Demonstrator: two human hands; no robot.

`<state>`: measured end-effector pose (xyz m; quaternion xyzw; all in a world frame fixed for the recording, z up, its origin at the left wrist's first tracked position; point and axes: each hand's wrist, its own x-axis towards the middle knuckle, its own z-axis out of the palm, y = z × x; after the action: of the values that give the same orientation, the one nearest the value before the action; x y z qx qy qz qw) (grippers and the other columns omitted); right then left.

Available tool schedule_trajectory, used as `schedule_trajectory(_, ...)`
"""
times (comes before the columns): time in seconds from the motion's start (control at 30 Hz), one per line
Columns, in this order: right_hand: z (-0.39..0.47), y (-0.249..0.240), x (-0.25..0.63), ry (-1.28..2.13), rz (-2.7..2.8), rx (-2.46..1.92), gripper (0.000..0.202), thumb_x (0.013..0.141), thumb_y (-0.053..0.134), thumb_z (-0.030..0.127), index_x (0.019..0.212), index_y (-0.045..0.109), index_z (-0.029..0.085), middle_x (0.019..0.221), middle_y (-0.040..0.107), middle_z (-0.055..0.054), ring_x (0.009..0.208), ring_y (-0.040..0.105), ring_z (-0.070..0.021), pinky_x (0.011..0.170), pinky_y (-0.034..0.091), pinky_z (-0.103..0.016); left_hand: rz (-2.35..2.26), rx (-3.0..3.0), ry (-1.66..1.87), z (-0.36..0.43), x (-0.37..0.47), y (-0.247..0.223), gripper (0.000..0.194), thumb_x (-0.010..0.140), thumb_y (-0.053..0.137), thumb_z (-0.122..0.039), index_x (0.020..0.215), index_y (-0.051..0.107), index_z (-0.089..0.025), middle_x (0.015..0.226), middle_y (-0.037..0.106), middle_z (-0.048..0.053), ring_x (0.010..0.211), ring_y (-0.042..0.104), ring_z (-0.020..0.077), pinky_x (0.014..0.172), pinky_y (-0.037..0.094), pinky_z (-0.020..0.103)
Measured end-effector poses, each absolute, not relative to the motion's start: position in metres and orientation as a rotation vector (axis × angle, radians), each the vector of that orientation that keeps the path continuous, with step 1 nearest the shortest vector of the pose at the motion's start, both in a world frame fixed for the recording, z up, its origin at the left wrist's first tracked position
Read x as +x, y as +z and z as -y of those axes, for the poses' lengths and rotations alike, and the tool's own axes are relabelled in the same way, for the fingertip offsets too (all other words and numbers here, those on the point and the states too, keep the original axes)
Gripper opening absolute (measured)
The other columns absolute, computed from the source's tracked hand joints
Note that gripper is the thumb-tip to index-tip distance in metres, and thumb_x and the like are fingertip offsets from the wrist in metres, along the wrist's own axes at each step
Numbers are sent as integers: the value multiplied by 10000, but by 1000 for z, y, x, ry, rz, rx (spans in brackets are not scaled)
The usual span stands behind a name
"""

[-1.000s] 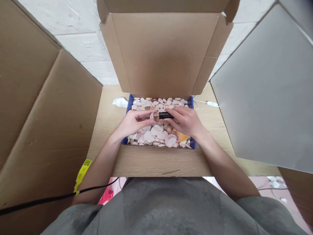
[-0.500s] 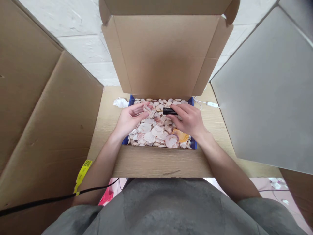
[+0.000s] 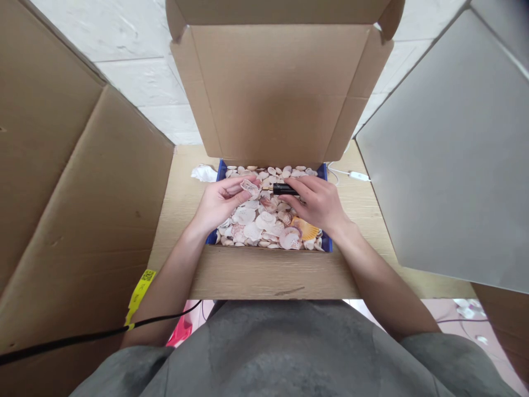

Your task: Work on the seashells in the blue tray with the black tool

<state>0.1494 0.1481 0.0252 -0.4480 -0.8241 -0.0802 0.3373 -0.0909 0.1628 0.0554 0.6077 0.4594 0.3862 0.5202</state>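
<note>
My left hand (image 3: 225, 198) pinches a pale, pinkish seashell (image 3: 250, 189) between thumb and fingers, its hollow side partly showing. From the right, my right hand (image 3: 320, 201) grips a black cylindrical mini drill (image 3: 285, 189) with a thin gold-coloured tip. The tip points left at the shell; whether it touches the shell is too small to tell. Both hands are over a blue-sided box (image 3: 328, 242) filled with white, pink and speckled seashells (image 3: 264, 220). An orange scallop shell (image 3: 306, 227) lies in the box's front right part.
The box's cardboard lid (image 3: 281, 88) stands raised at the back. Cardboard (image 3: 103, 182) walls the left, a grey panel (image 3: 446, 165) the right. A crumpled white tissue (image 3: 204, 173) and a white cable switch (image 3: 359, 176) lie on the wooden table (image 3: 268, 275). A black cable (image 3: 82, 337) crosses my left forearm.
The seashell in my left hand has turned, so its hollow side shows more. My right hand and the mini drill have shifted slightly left.
</note>
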Motion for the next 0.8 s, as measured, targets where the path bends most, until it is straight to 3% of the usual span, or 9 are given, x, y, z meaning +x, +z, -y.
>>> schedule_trajectory(0.5,-151,20,153,-200,2159,-1123,308,895,591,393,1131,628,198,964,720,-59,848,629,-179,743,470,-318,-1050,1491,873,-165,-93,51,352,803,735,-289,1133,719,-166,1187,709,94,1097,675,246,971,537,368)
schedule_trajectory(0.8,-151,23,154,-311,2111,-936,420,860,619,195,1250,521,315,1079,693,-21,987,587,-176,873,429,-359,-975,1521,676,-164,-96,45,354,765,774,-318,1098,745,-203,1083,750,69,1008,710,236,893,571,319)
